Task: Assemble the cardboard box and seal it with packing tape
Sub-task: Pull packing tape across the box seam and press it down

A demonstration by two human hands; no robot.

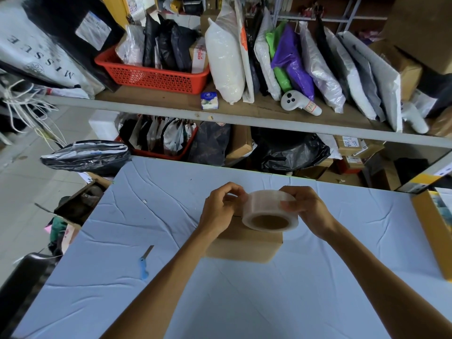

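Over the desk's middle, right hand [305, 206]: grip closed round the right and far side of the tape roll [270, 211], fingers curled over its rim and thumb on the outer wrap; the roll is carried clear of the surface.
Left hand [221, 209]: grip narrowed to a pinch of thumb and fingertips at the roll's left edge, apparently on the free end of the tape; whether the end has lifted cannot be told.
Tape roll: clear film on a brown core, held tilted with the open core towards the near side, just above the box. Judged light and rigid, with a slick outer face and a sticky underside. It is best held by the rim or through the core, keeping the fingers off the adhesive.
Cardboard box [244, 243]: small and brown, resting on the desk directly below the roll. Its top appears folded shut, though the hands cover most of it, and no tape is seen on it. Judged light enough to slide under a pull, with stiff panels and flaps that yield at the seam, so it should be steadied by pressing on the top beside the seam.
Desk [171, 302]: covered by a creased pale blue cloth.
Cutter [145, 263]: blue handle, lying well to the left of the box.
Shelf [171, 104]: at the far side, carrying a red basket [151, 77] and packed bags.
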